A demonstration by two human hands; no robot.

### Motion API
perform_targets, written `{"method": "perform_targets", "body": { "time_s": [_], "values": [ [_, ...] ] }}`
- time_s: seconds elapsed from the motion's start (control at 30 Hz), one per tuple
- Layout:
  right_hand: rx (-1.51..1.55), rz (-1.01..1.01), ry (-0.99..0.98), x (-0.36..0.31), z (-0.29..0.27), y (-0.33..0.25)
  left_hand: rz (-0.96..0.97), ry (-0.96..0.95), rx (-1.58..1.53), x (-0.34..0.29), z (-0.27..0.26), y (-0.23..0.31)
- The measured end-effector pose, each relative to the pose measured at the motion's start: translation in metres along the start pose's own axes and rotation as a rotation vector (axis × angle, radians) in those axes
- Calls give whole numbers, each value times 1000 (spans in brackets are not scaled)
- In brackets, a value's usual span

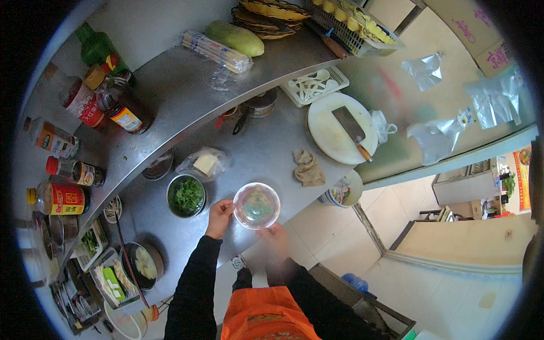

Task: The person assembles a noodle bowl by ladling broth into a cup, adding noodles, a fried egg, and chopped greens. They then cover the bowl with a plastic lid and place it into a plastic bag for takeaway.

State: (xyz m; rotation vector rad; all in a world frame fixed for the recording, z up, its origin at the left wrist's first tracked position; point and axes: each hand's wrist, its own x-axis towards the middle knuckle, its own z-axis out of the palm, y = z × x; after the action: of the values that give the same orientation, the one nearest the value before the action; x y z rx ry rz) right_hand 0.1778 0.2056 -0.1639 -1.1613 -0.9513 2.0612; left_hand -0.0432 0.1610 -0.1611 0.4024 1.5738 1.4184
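Observation:
Near the front edge of the steel counter [238, 170] is a round takeaway bowl [256, 205] with a see-through cover; green and orange food shows dimly through it. My left hand [220, 218] pinches its left rim between thumb and fingers. At the lower rim, the fingertips of my right hand [274, 242] grip the same bowl, though that hand is blurred by motion. Just left of the bowl stands a metal pot [187, 196] of chopped greens. Behind it a pale block [205, 164] lies in a plastic bag.
A cleaver [348, 126] rests on a round white cutting board [323, 133] at the right, beside a crumpled cloth [308, 168]. Below stands a waste bucket [347, 190]. The raised shelf [170, 107] holds sauce bottles [122, 105] and a large green gourd [234, 38].

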Motion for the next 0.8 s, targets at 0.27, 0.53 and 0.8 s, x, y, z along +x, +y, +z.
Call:
{"method": "perform_targets", "body": {
  "time_s": [0.27, 0.53, 0.8],
  "values": [
    [142, -50, 113, -9, 22, 15, -13, -42, -390, -34, 7, -18],
    [63, 50, -10, 5, -15, 0, 480, -233, 1048, -30, 31, 83],
    [-185, 6, -142, 29, -37, -3, 400, -627, 1706, -3, 103, 116]
  ]
}}
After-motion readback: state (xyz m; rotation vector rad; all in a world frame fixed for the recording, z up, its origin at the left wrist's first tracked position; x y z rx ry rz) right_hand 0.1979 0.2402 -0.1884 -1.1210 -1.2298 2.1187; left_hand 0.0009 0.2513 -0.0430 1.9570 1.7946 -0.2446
